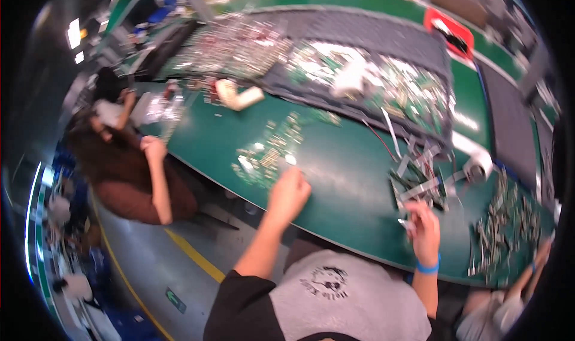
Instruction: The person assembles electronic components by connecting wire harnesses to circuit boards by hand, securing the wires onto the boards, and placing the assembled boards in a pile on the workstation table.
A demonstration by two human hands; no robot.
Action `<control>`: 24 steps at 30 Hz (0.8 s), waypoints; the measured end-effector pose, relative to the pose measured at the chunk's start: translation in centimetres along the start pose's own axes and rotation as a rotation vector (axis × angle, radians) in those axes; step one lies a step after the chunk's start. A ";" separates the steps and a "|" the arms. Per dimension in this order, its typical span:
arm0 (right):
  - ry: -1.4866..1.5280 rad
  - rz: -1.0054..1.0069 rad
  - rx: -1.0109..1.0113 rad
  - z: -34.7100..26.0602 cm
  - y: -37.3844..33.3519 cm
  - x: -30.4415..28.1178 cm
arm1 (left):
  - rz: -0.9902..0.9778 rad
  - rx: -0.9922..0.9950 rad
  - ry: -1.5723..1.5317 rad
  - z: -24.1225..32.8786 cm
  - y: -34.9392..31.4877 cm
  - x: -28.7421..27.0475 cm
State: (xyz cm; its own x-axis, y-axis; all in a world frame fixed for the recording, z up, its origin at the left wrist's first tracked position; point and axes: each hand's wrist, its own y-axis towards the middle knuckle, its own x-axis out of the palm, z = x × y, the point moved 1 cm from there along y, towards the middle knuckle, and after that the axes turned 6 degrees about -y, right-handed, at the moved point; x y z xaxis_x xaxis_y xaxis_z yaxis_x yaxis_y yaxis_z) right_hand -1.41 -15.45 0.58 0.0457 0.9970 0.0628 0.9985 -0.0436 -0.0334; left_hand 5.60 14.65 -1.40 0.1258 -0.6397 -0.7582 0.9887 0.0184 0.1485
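Note:
My left hand (290, 192) is closed, its fingers curled at the near edge of a loose pile of small green circuit boards (272, 146). A bright spot shows at its fingertips, but blur hides what they hold, if anything. Farther right, my right hand (424, 226), with a blue band (427, 265) on the wrist, pinches a small whitish piece (406, 223) of unclear kind. Just beyond that hand lies a heap of dark green board strips with whitish tape-like strips (419, 188) and thin wires.
Dark trays (359, 110) packed with boards stand along the back. A cream tape roll (239, 96), a white roll (478, 166) and a red tray (449, 32) lie on the green table (347, 188). More board strips (506, 230) lie right. Co-workers sit at left (132, 173) and right (497, 311).

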 end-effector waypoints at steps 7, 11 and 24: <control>-0.251 -0.513 0.131 -2.2 -0.5 2.7 | -0.557 -0.048 -0.856 8.2 -2.7 -0.2; -0.208 -0.407 0.154 -1.4 -0.3 3.1 | -0.584 0.100 -0.873 9.7 -3.2 1.7; -0.308 -0.360 0.069 -1.0 -0.1 2.4 | -0.369 0.319 -0.752 10.3 -4.4 3.3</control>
State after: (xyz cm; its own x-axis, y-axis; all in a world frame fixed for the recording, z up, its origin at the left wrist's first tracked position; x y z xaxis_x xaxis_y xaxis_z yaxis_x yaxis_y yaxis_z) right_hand -1.38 -13.13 1.78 -0.3240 0.9211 -0.2157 0.9445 0.3017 -0.1302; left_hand 0.80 4.57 1.95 -0.3929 -0.8992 -0.1925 0.8721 -0.4307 0.2323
